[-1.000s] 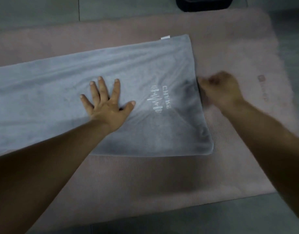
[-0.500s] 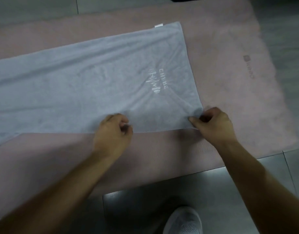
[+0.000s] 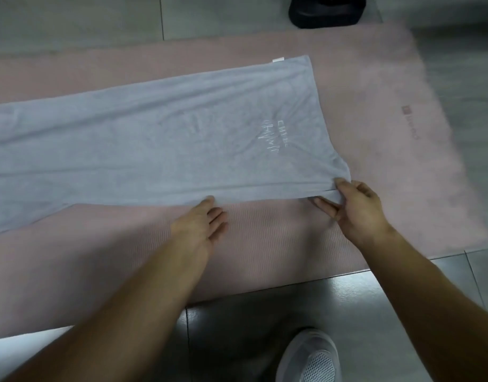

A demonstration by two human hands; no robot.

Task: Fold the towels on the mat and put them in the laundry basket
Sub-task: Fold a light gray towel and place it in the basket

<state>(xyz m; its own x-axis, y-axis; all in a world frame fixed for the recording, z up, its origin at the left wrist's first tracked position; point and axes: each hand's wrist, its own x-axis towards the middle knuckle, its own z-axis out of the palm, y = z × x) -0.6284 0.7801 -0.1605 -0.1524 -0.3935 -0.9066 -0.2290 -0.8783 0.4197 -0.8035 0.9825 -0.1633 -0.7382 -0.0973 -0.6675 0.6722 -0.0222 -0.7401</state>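
Down on the pink ribbed floor mat (image 3: pixel 265 244), the long grey-blue terry towel (image 3: pixel 127 147) is lying flat. The right hand (image 3: pixel 356 210) is pinching its near corner, grip clamped thumb over fingers. The left hand (image 3: pixel 201 224) is staying loose, grip apart, thumb touching the near hem. The white stitched logo (image 3: pixel 273 136) is looking too blurry to read.

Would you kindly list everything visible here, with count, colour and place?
towel: one, pale grey-blue, spread on the mat, white lettering near its right end.
mat: one, pink, on the floor.
floor: grey tiles, around the mat.
dark object: one, black, on the floor beyond the mat.
shoe: one, white, on the floor at the near edge.
left hand: one, touches the towel's near edge.
right hand: one, pinches the towel's near right corner.
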